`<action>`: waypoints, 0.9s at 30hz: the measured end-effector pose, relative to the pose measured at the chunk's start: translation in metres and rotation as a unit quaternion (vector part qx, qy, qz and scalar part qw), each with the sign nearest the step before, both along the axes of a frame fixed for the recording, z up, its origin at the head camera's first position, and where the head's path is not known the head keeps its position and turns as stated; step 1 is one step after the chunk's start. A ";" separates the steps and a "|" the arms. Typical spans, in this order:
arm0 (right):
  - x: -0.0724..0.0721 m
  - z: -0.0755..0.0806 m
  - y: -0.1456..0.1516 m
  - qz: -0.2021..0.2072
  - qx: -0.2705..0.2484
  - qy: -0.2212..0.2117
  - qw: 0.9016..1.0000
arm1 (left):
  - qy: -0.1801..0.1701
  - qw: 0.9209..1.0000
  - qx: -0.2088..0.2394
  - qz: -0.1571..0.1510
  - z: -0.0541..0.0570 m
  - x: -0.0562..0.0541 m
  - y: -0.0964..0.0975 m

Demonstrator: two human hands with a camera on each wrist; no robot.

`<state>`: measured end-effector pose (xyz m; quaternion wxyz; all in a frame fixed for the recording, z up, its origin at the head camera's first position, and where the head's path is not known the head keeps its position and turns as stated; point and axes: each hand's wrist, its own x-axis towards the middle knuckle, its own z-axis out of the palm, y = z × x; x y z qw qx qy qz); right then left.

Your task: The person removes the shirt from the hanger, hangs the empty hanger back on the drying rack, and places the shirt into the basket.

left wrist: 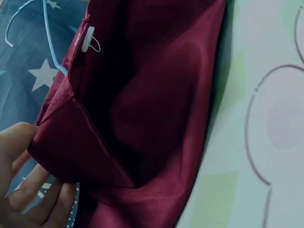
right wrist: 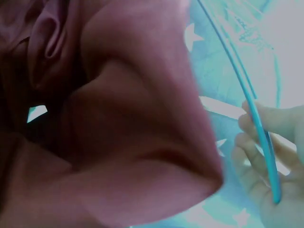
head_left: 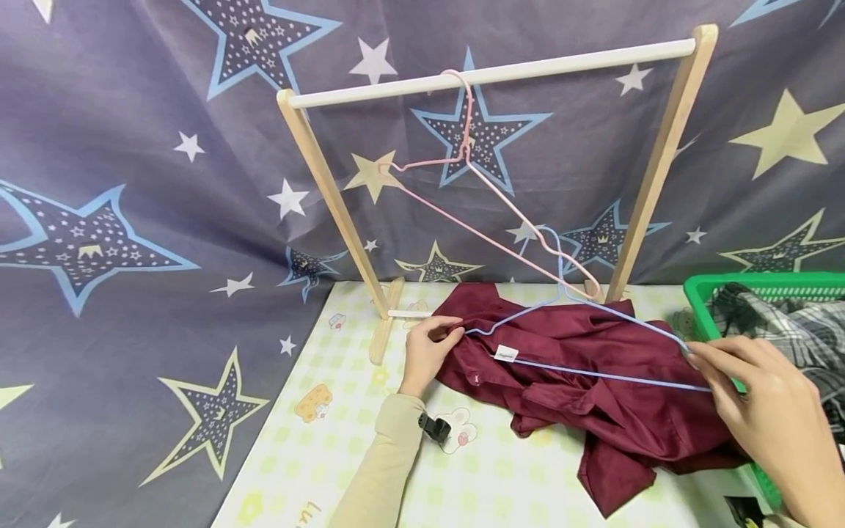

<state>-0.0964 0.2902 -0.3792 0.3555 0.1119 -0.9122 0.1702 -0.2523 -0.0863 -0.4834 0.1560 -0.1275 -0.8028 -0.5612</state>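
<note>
A maroon shirt (head_left: 594,345) lies rumpled on the table, a white label (head_left: 506,353) showing near its collar. Over it slants a blue wire hanger (head_left: 614,378), its left end tucked at the shirt's neck opening. My left hand (head_left: 425,352) pinches the edge of the fabric beside that end; in the left wrist view the fingers (left wrist: 19,142) hold a fold of the maroon cloth. With thumb and fingers, my right hand (head_left: 759,396) grips the hanger's right end, which the right wrist view shows lying across the palm, apart from the cloth.
A pink hanger (head_left: 502,238) hangs from the white rail (head_left: 561,66) of a wooden-legged rack behind the shirt. To the right, a green basket (head_left: 700,308) contains plaid clothing (head_left: 759,323). The tablecloth (head_left: 310,455) has a printed pattern.
</note>
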 end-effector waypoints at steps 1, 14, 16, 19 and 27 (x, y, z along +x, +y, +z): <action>0.001 0.001 0.000 -0.002 0.001 0.003 1.000 | -0.001 1.000 0.002 0.000 -0.002 0.000 0.001; 0.004 0.005 0.006 -0.007 -0.018 0.041 0.999 | -0.061 0.997 -0.038 -0.005 -0.014 0.002 -0.006; 0.005 0.007 0.006 -0.004 -0.019 0.048 0.999 | -0.067 0.997 -0.047 0.000 -0.015 0.003 -0.007; 0.006 0.008 0.006 -0.001 -0.024 0.056 0.998 | -0.065 0.996 -0.059 0.003 -0.017 0.004 -0.009; 0.005 0.003 0.010 -0.010 -0.030 0.049 0.998 | -0.079 0.994 -0.072 -0.028 -0.017 0.003 -0.011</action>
